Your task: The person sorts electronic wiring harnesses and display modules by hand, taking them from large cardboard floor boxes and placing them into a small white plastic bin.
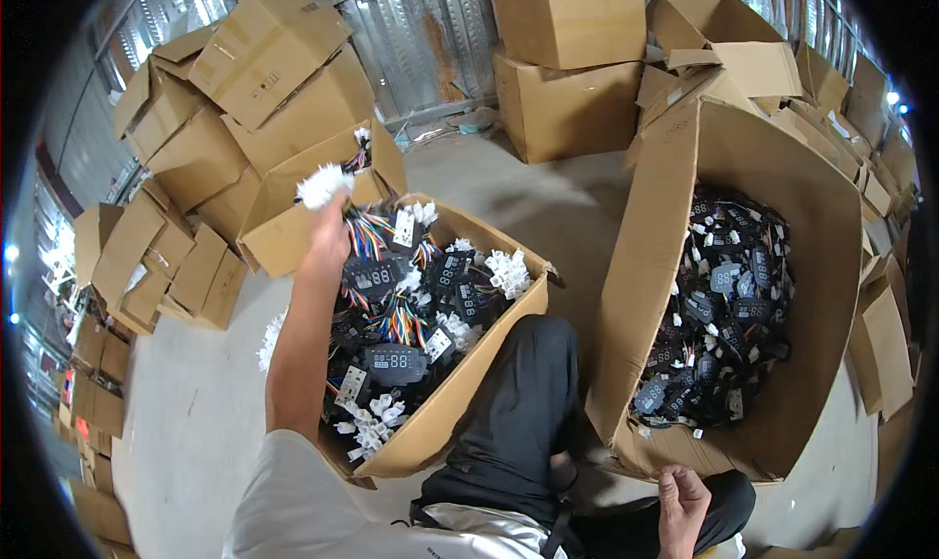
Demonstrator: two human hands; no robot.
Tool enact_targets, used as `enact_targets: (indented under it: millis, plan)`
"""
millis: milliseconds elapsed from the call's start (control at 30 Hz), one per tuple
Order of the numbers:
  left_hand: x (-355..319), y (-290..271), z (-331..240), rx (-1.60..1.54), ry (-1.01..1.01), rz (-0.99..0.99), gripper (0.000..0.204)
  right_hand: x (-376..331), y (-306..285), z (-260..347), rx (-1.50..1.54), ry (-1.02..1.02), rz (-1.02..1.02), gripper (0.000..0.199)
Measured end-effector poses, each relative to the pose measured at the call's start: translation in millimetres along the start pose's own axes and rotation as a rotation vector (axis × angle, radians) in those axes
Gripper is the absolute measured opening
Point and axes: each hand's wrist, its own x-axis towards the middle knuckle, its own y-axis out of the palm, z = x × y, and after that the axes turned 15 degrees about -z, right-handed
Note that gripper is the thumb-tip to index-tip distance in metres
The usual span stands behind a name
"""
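My left hand (334, 217) is closed round a bundle of white plug connectors (323, 185) with coloured wires, above the far left corner of a cardboard box (460, 388). Filling that box are black display modules (396, 363) with segmented digits, coloured wire bundles (370, 234) and clusters of white connectors (509, 273). Over my right knee, my right hand (683, 510) has its fingers curled together; what they hold, if anything, is hidden. Beside it stands a taller open box (641, 295), with many loose display modules (724, 277) heaped inside.
Stacked cardboard boxes (264, 55) rise at the far left, and more boxes (567, 104) stand at the back. Opened, flattened cartons (880, 334) crowd the right side. My bent knee (543, 349) sits between the two module boxes. A corrugated metal wall (421, 50) runs behind.
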Motion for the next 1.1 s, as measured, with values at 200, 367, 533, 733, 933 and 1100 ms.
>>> enact_targets:
  millis: [200,367,533,733,933,1100]
  plan:
    - [-4.9,-25.7,22.7,0.194,0.134,-0.055,0.032,-4.5,8.7,5.6,-0.052,0.042,0.024,0.018]
    - [-184.6,36.2,37.2,0.259,0.199,0.606,0.024,0.8,2.1,-14.3,-0.089,0.026,0.038,0.019]
    - [-325.9,45.7,58.7,0.448,0.441,1.629,0.031,2.2,3.6,-34.5,-0.318,-0.150,0.060,0.019]
    - [-435.3,56.1,54.3,-0.078,0.582,1.878,0.022,-1.5,0.2,-38.6,-0.157,-0.331,0.066,0.017]
    - [-498.7,50.0,-24.8,-0.215,0.119,2.481,0.017,14.3,-6.3,-22.1,-0.431,-0.107,0.216,0.024]
    - [-479.0,103.7,-42.6,-0.540,0.977,2.167,0.011,29.6,-10.7,7.0,-0.265,-0.079,0.286,0.023]
